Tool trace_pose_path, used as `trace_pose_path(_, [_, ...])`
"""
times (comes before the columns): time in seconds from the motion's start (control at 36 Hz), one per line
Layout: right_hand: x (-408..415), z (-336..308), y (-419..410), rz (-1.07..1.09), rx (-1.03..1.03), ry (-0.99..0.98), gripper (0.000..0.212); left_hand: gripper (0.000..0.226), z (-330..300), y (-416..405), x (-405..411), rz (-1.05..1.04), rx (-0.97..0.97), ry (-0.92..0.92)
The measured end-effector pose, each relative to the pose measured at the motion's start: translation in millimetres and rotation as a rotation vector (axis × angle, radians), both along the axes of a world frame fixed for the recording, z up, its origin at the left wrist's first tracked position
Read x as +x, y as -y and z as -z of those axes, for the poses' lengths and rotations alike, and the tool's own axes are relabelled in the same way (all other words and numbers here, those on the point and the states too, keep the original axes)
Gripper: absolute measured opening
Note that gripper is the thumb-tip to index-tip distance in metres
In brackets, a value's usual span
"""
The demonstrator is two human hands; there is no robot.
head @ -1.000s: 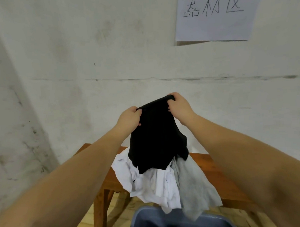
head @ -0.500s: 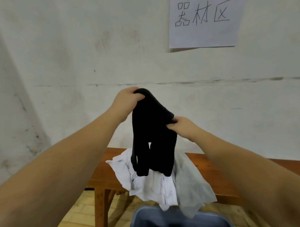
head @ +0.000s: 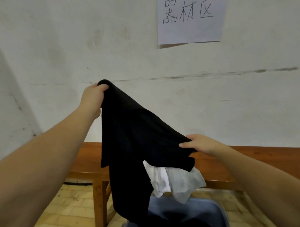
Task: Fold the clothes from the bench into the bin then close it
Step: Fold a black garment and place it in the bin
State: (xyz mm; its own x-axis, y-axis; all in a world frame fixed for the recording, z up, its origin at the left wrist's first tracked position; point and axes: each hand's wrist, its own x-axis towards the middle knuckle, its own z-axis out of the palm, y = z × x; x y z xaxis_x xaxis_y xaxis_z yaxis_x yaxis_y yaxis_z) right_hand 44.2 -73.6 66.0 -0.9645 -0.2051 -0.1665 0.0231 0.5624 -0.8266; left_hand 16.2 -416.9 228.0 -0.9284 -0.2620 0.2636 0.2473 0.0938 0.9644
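The left hand [head: 92, 97], raised high, clenches one corner of a matte black garment [head: 139, 148], soft knit that drapes in a slanting sheet above the bench and bin. The right hand [head: 199, 145], lower, pinches its other edge. Below hang crumpled white and grey clothes [head: 175, 181] off the brown wooden bench [head: 269, 157], over a blue plastic bin [head: 211, 212]. Behind stands a scuffed whitewashed wall [head: 55, 49] with a handwritten paper sign [head: 190, 15].

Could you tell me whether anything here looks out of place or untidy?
Yes: the white garment and grey garment lie crumpled, hanging off the bench's front edge over the blue bin. The paper sign's lower edge curls away from the wall.
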Motion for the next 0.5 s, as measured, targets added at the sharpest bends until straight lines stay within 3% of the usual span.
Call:
trace_pose_path(0.14, [14, -13, -23, 0.013, -0.008, 0.008, 0.051, 0.014, 18, 7, -1, -0.015, -0.048, 0.105])
trace_pose_path(0.33, [27, -72, -5, -0.051, -0.31, -0.079, 0.011, 0.016, 42, -8, -4, 0.023, -0.147, 0.197])
trace_pose_path(0.5, [40, -116, 27, -0.029, -0.39, -0.209, 0.008, 0.017, 55, -33, -4, 0.1, -0.17, 0.235])
